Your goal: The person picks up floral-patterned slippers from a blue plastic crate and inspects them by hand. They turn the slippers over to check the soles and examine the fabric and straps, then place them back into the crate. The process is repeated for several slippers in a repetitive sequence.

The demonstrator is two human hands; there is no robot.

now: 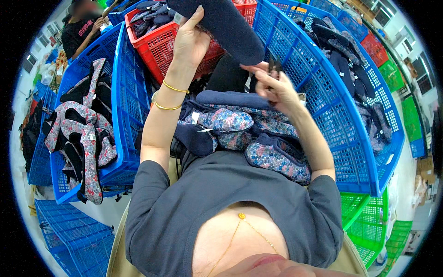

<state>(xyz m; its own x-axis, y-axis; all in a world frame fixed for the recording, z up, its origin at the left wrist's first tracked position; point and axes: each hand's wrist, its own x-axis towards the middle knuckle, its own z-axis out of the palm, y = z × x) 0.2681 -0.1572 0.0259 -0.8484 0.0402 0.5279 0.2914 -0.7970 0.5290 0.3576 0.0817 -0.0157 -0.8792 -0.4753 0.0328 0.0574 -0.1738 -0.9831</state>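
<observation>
One long, round-ended dark navy fabric slipper is held up at the top of the view, its long axis slanting from upper left to lower right. The person's left hand is clamped on its left edge, thumb on the navy face, other fingers hidden behind. The lower rounded end points toward the right hand, the nearer one to that end, whose fingers close around a small black hand tool; whether a fingertip touches the slipper cannot be told. Blue-and-pink floral fabric slippers lie heaped below both hands.
</observation>
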